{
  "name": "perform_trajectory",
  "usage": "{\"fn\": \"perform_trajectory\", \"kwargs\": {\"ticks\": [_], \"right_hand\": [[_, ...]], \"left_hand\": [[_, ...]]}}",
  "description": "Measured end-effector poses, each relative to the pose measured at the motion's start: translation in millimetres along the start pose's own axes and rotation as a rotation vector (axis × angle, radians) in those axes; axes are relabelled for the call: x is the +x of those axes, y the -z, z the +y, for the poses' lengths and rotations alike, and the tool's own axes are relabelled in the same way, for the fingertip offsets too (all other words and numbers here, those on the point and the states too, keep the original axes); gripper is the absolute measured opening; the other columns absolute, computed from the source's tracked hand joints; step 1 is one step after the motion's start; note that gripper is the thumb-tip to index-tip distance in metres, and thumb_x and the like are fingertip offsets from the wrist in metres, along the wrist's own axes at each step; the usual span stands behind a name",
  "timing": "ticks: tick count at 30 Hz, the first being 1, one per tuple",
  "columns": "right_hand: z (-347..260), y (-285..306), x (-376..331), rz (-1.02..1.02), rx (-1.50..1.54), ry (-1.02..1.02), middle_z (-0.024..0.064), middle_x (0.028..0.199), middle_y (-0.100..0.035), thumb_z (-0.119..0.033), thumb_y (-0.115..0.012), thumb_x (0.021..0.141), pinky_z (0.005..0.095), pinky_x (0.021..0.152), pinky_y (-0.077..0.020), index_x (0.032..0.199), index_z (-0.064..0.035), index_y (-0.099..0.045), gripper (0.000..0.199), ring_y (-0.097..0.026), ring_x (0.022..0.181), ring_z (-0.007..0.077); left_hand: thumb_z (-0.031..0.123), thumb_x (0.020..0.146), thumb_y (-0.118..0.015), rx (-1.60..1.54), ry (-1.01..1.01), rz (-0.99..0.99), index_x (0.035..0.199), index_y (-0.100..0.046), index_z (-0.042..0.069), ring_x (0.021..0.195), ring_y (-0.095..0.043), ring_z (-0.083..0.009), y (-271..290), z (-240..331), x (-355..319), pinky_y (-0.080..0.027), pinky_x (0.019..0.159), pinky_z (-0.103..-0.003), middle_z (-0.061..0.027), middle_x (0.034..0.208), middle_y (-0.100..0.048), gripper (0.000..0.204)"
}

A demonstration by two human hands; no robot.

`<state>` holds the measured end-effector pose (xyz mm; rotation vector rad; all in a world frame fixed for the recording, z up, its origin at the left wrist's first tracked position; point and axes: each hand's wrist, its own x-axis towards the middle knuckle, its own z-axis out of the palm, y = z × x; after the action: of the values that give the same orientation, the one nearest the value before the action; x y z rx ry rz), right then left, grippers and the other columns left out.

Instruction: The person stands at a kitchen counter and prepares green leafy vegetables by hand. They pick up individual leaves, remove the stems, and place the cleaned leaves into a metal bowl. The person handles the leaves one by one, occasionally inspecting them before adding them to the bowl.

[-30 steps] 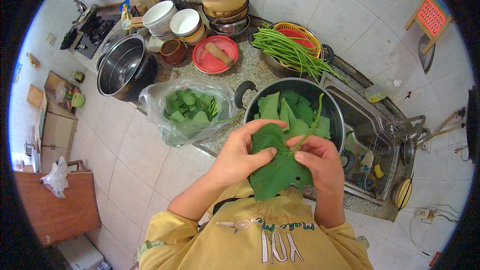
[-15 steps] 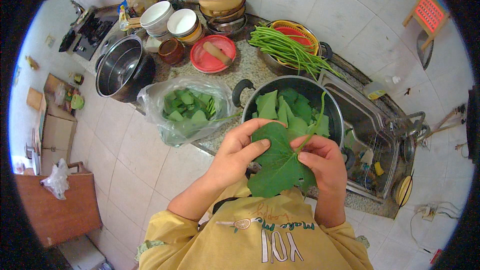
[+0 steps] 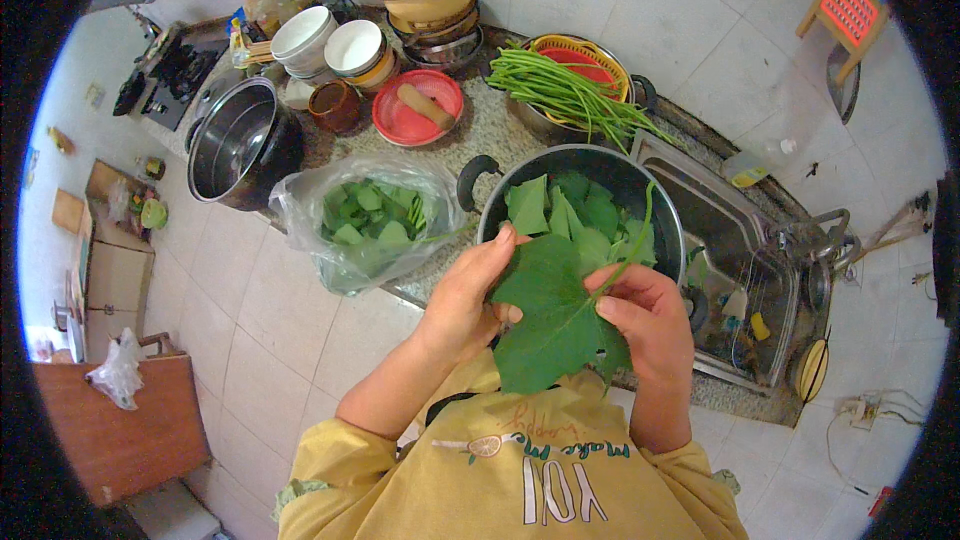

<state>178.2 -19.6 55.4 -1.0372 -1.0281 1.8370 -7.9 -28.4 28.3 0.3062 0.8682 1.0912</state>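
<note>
A broad green leaf (image 3: 545, 315) on a long stalk is spread between my hands, in front of my chest. My right hand (image 3: 645, 315) pinches the base of the stalk between thumb and fingers; the stalk rises over the pot. My left hand (image 3: 465, 295) is closed around the leaf's left edge, with some fingers partly hidden behind it. Just beyond both hands stands a dark pot (image 3: 495, 195) with black handles, holding several loose green leaves (image 3: 575, 210). To its left, an open clear plastic bag (image 3: 300, 210) contains more leaves and cut green stems.
Long green beans (image 3: 560, 85) lie across a yellow basket and pan behind the pot. A metal sink (image 3: 725, 200) is at the right. Left on the counter are a red basin (image 3: 440, 100), stacked white bowls (image 3: 302, 35) and a deep dark pot (image 3: 245, 155).
My left thumb has come off the leaf's upper face, and that hand has shifted to the leaf's left edge. The right hand keeps its pinch on the stalk. The view has shifted slightly.
</note>
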Motion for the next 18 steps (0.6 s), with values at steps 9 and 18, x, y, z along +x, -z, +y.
{"fn": "perform_trajectory", "kwargs": {"ticks": [9,18], "right_hand": [[0.5,7.0,-6.3,0.075,0.013,0.018,0.0057,0.082,-0.061,-0.005,-0.062,0.070,0.0238,0.069,-0.0438,0.091,0.0001,-0.060,0.022,-0.056,0.074,0.0126],[16.5,10.7,-18.3,0.189,0.036,0.107,0.0039,0.087,-0.060,-0.006,-0.057,0.077,0.0238,0.076,-0.0411,0.090,-0.0015,-0.059,0.014,-0.054,0.082,0.0117]], "left_hand": [[0.027,0.086,-0.047,-0.109,0.063,-0.265,0.103,-0.054,0.000,0.085,-0.059,-0.0205,0.7,-0.8,12.6,-0.048,0.072,-0.030,-0.0107,0.097,-0.060,0.033],[0.013,0.084,-0.052,0.077,0.126,-0.305,0.094,-0.057,0.001,0.075,-0.057,-0.0087,-2.4,-7.1,21.1,-0.044,0.061,-0.019,-0.0041,0.089,-0.061,0.016]]}}
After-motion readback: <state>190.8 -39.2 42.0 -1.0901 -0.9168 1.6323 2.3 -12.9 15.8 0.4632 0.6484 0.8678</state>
